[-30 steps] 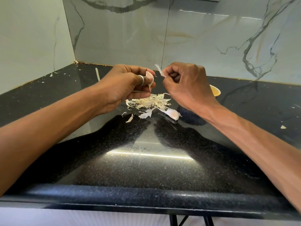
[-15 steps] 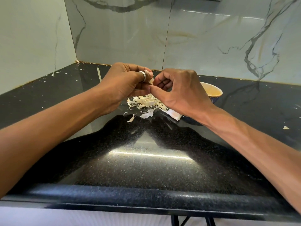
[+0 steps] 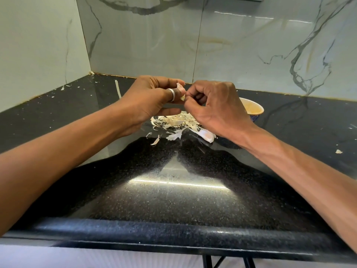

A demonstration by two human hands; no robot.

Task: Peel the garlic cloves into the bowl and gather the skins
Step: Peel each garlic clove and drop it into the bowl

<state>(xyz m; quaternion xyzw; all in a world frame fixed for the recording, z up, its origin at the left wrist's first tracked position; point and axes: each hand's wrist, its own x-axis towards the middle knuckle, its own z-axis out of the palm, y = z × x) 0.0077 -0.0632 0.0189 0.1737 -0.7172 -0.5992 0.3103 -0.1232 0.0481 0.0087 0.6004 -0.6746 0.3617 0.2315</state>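
My left hand (image 3: 152,99), a ring on one finger, holds a pale garlic clove (image 3: 181,91) between thumb and fingertips, above the counter. My right hand (image 3: 216,107) meets it from the right, its fingers curled and its fingertips pinching at the clove's skin. Below both hands lies a pile of papery garlic skins (image 3: 173,122) on the black counter. An unpeeled clove (image 3: 207,135) lies at the pile's right edge, partly under my right wrist. The bowl (image 3: 253,109), cream inside and dark outside, stands behind my right hand, mostly hidden.
The glossy black counter (image 3: 173,190) runs to marble walls at the back and left. Small skin scraps are scattered at the far left (image 3: 63,87) and at the right (image 3: 338,151). A thin pale strip (image 3: 117,90) lies near the back.
A second ago my right hand held a torn strip of skin up away from the clove. It has since come back to the clove and now pinches at it again.
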